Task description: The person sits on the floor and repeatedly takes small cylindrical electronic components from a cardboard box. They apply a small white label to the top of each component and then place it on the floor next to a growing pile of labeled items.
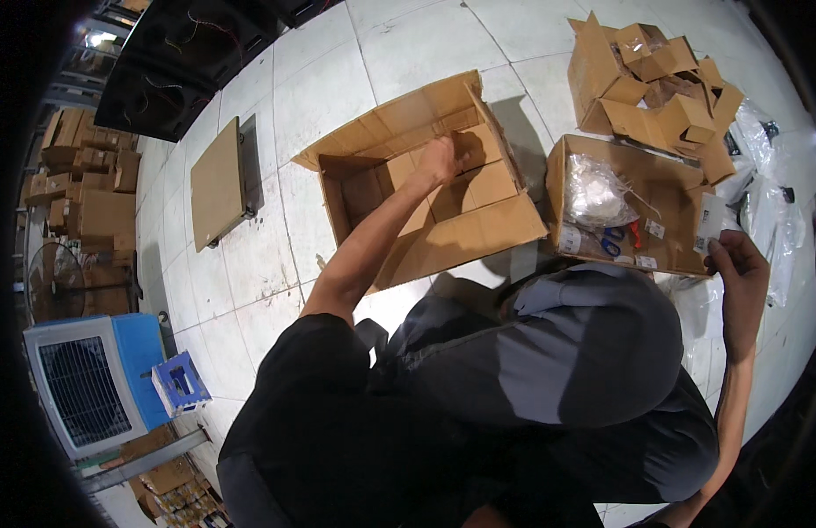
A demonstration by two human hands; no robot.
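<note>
Inside an open cardboard box (pixel 456 251) in front of me, my left hand (pixel 439 163) reaches toward the far right inner corner. Its fingers are curled together; whatever they may hold is hidden. My right hand (pixel 741 260) pinches a small flat whitish label-like piece (pixel 710 220) between thumb and fingers, at the right edge of a second, smaller cardboard box (pixel 632 154). That smaller box holds a clear plastic bundle (pixel 595 192), blue-handled scissors (pixel 611 241), a small red item (pixel 635 232) and some small printed labels (pixel 654 229).
Torn cardboard boxes (pixel 654 79) are heaped at the far right, beside clear plastic bags (pixel 764 194). A flat wheeled board (pixel 219 185) rests on the tiled floor at left. Further left are an air cooler (pixel 87 378), a blue crate (pixel 181 385), a fan (pixel 56 280) and stacked cartons (pixel 107 211).
</note>
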